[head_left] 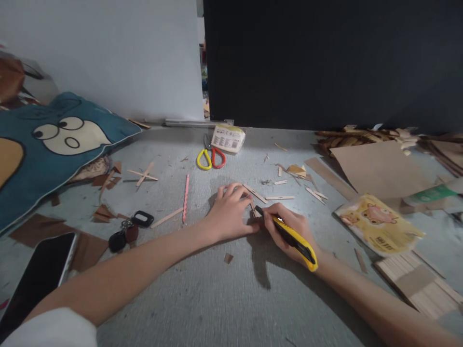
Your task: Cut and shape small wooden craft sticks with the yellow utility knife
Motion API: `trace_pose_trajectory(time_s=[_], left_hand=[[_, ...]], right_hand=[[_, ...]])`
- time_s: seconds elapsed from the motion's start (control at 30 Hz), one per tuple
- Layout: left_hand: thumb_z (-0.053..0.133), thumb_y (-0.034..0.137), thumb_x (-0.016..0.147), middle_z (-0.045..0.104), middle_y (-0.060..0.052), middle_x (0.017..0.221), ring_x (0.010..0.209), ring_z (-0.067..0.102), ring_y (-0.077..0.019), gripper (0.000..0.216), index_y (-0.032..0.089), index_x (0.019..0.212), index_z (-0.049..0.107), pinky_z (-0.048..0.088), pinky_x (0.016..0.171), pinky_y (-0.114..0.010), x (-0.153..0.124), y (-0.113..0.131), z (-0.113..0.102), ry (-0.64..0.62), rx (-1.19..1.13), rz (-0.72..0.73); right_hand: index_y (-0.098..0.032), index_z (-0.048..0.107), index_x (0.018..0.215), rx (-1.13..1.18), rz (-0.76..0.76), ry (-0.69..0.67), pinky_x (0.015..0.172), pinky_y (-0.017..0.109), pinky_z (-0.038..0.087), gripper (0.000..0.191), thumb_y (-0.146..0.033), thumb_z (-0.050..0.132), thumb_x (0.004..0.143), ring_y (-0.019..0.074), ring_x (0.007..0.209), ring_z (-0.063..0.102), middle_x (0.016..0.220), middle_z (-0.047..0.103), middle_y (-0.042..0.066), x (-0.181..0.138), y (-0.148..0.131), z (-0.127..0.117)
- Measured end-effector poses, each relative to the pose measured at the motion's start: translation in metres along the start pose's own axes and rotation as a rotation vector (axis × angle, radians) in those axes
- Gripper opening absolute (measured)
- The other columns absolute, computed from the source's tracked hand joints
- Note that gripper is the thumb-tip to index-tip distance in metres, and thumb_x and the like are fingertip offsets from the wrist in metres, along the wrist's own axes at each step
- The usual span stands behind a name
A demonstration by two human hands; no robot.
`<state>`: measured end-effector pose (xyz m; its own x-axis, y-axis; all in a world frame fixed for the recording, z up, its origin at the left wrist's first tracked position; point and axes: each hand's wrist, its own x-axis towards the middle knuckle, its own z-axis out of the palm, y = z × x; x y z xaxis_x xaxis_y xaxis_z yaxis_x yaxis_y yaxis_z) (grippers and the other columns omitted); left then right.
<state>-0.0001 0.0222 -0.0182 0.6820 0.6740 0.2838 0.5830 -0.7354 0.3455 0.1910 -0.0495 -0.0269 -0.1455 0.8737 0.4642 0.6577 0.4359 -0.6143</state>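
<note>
Grey floor surface (224,299), viewed from above and backed by a white wall (119,53) on the left and a dark panel (325,58) on the right. At centre, the left hand (231,212) is laid palm-down on the floor, its fingers pressed onto a thin wooden stick (255,193) whose near end is hidden beneath them. The right hand (289,231) is closed around a yellow utility knife (294,239); the knife's dark tip is brought against the stick just beside the left thumb, though the blade itself is too small to be made out. A pink pencil (185,198) is seen just left of the left hand, with a further loose stick (167,218) beside it. Yellow-and-red scissors (211,158) and a small white packet (228,138) are placed farther back, near the wall. Crossed sticks (145,174) and brown cardboard scraps (104,212) are scattered at left, close to a blue cushion (54,144). A key bunch (129,230) and a dark phone (36,274) are shown at lower left. On the right, sheets of brown cardboard (379,168), a yellow printed packet (378,224) and a panel of joined sticks (419,284) are visible.
</note>
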Motion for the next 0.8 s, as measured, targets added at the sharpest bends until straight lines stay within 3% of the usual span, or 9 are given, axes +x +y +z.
trace_pose_trajectory(time_s=[0.4,0.8], left_hand=[[0.079,0.047,0.077,0.064,-0.011,0.124,0.134,0.047,-0.0359,0.037,0.021,0.102,0.072,0.033,0.111,-0.057,-0.001,0.001,-0.001,-0.022,-0.008,-0.007],[0.082,0.049,0.072,0.064,-0.010,0.123,0.134,0.047,-0.0361,0.041,0.022,0.101,0.072,0.032,0.111,-0.056,0.000,0.004,-0.002,-0.030,-0.016,-0.047]], right_hand=[[-0.025,0.053,0.094,0.014,-0.094,-0.024,0.057,0.020,0.051,0.009,-0.017,0.051,0.100,0.0120,0.058,0.065,0.076,0.068,-0.001,0.000,0.001,0.001],[-0.024,0.052,0.088,0.066,-0.060,-0.094,0.055,0.019,0.046,0.011,-0.017,0.052,0.097,0.0110,0.054,0.060,0.069,0.061,-0.003,0.012,0.000,-0.002]])
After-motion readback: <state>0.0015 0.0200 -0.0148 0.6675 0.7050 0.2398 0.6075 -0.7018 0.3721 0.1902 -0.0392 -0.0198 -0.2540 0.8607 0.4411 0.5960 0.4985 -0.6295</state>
